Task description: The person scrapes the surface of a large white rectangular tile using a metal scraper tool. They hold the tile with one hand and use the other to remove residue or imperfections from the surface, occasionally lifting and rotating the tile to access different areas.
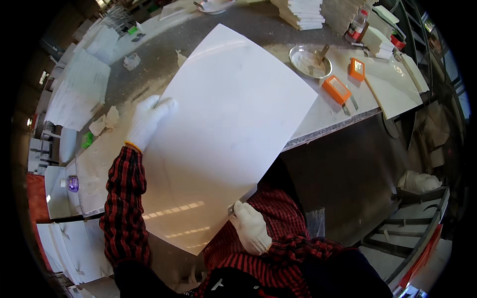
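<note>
A large glossy white tile (pixel 223 119) stands tilted in front of me, one corner pointing away and another down toward my lap. My left hand (pixel 149 119), in a white knit glove, is closed on its left edge with the thumb over the face. My right hand (pixel 251 228), gloved too, is closed at the tile's lower right edge near my lap. A small greyish piece (pixel 231 209) shows at its fingertips against that edge; its kind cannot be made out. The fingers behind the tile are hidden.
Behind the tile runs a dusty worktable (pixel 149 54). A metal bowl (pixel 310 62) and two orange boxes (pixel 337 89) lie to the right, near a plastic bottle (pixel 357 26). Tile stacks (pixel 79 89) stand left, and a metal rack (pixel 405 233) is at lower right.
</note>
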{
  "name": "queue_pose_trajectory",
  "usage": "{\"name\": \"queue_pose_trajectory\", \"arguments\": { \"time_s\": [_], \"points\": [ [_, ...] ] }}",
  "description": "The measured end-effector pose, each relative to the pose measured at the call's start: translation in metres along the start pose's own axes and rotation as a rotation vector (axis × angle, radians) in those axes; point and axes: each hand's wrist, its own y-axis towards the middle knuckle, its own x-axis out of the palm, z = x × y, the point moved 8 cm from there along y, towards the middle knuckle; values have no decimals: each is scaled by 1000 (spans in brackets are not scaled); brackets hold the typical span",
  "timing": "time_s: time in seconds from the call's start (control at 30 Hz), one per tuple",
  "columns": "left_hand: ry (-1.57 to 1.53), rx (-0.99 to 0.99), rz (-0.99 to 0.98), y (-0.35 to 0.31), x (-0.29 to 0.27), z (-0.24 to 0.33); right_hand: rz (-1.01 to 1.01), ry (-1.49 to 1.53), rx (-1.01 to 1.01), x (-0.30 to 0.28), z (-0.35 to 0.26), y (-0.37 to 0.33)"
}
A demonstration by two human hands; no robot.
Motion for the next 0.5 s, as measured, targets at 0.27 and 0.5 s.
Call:
{"name": "queue_pose_trajectory", "arguments": {
  "time_s": [0.27,0.5],
  "points": [
    [80,23,-69,26,26,-22,3,21,120,-8,18,11],
    [-6,4,-112,30,34,-41,30,-33,187,-8,20,18]
  ]
}}
